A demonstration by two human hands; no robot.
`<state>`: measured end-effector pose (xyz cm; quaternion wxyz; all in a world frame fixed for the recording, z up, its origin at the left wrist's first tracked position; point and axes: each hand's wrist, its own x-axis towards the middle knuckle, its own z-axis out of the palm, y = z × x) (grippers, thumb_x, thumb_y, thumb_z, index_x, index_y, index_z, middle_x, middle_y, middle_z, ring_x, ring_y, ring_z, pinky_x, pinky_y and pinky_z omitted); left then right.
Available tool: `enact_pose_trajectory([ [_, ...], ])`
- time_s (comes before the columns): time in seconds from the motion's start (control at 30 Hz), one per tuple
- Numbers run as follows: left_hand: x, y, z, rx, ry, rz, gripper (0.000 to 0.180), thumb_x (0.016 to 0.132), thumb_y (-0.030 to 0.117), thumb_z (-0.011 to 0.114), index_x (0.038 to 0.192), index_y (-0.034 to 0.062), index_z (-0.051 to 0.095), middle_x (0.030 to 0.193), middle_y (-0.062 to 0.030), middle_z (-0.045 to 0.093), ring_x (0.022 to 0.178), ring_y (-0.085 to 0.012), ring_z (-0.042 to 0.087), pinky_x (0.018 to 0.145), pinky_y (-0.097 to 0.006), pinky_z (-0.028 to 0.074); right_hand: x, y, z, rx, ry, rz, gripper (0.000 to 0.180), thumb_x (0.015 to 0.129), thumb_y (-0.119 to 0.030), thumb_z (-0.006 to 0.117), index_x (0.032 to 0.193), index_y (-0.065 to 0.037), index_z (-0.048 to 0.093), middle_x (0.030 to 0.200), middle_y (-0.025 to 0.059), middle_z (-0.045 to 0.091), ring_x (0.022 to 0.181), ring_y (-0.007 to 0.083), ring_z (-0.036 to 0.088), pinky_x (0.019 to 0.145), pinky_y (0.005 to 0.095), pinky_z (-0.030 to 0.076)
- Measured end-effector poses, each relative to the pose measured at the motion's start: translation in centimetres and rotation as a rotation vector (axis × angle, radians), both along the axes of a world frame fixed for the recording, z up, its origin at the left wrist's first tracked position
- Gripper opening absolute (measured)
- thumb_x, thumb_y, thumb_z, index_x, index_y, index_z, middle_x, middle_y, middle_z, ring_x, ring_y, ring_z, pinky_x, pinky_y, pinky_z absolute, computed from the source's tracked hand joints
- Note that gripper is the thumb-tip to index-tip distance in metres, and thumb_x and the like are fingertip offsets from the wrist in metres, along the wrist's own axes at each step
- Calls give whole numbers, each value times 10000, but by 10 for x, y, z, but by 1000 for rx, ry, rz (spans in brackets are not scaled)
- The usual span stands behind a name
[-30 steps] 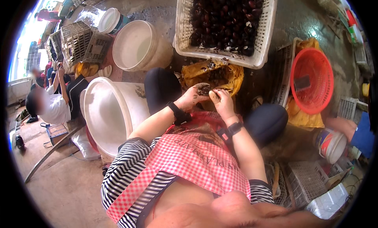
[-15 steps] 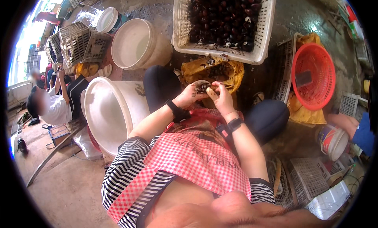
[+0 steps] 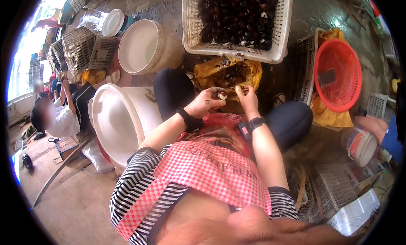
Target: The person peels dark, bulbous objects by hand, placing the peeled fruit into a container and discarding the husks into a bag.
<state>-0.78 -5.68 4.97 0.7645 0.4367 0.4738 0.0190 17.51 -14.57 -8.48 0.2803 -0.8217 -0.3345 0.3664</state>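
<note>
Both my hands are raised over my lap, in front of an open yellow sack (image 3: 205,81) with dark scraps inside. Between the fingers of my left hand (image 3: 204,103) is a small, dark-skinned water chestnut (image 3: 222,95) with a patch of white flesh bared. Dark bits cling to those fingers. My right hand (image 3: 248,100), a short way to the right, is closed in a pinch on something thin; its kind is too small to make out. A gap separates the two hands. Beyond the sack stands a white crate (image 3: 277,54) heaped with dark, shiny water chestnuts (image 3: 239,21).
To my left are a large white tub (image 3: 146,103) and a white bucket (image 3: 158,46). A red plastic basket (image 3: 357,78) sits on my right. Farther left a person in a white top (image 3: 63,120) sits by stacked crates (image 3: 78,46). Another person's arm (image 3: 374,125) reaches in at right.
My hands have moved apart; they were together over the piece. White flesh now shows at the left fingertips. The right hand has drawn away to the right.
</note>
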Motion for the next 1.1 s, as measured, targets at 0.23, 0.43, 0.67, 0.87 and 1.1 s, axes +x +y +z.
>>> enact_pose_trajectory([
  [0.23,-8,4,-40,375,-135,-35,443,859,60,722,1272,15,568,919,13,633,770,-55,559,665,-227,482,-34,7,42,510,378,195,578,879,-545,676,1186,-65,577,842,83,626,763,187,612,702,311,492],
  [0.43,1,-1,11,-37,-18,25,398,834,49,725,1212,2,608,956,-10,642,783,-61,561,676,-234,489,-6,-2,-5,56,5,4,625,856,-585,675,1182,-63,568,803,100,621,724,226,621,677,341,501],
  [0.67,-3,5,-19,353,-75,-44,407,820,42,745,1199,-6,603,983,-16,657,793,-89,579,692,-256,510,-25,5,46,431,393,226,544,884,-523,683,1163,-66,586,811,86,608,702,193,585,707,314,488],
  [0.87,-7,4,-18,178,119,-79,433,836,38,735,1239,6,580,975,-20,658,791,-94,596,688,-246,512,-14,8,27,254,296,78,604,882,-564,655,1173,-38,589,982,153,683,849,256,653,757,364,515],
  [1.1,-1,1,-3,80,49,10,422,828,28,736,1220,-1,584,929,-10,654,744,-67,580,649,-234,497,2,2,-8,50,89,-96,555,895,-539,654,1161,-54,606,960,151,684,818,261,662,744,367,517],
])
